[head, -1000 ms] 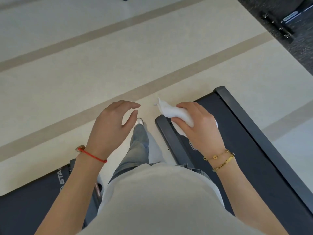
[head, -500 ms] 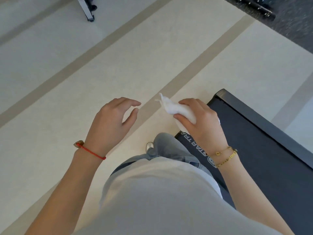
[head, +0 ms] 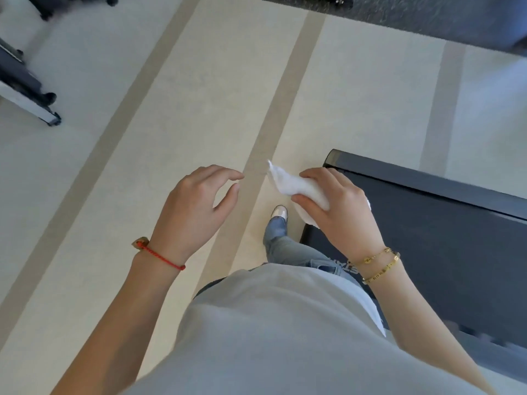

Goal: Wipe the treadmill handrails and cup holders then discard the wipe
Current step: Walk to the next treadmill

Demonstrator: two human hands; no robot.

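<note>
Right hand (head: pixel 339 208) grips crumpled white wipe (head: pixel 296 188), fingers and thumb curled round it; pointed end of wipe sticks out toward left hand. Left hand (head: pixel 196 206) empty, fingers loosely curved and apart, held in air near wipe, not touching. Both hands above pale beige floor with tan stripes (head: pixel 199 95). Dark grey treadmill deck (head: pixel 442 238) lies under and beside right wrist. Grey-jeaned leg (head: pixel 278 238) steps on floor just beside deck.

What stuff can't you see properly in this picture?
- Head view: much of the wipe is hidden inside the right hand.
- Treadmill: handrails and cup holders out of frame.
- Lettering beside the right wrist: covered, blurred.
- No bin in view.
</note>
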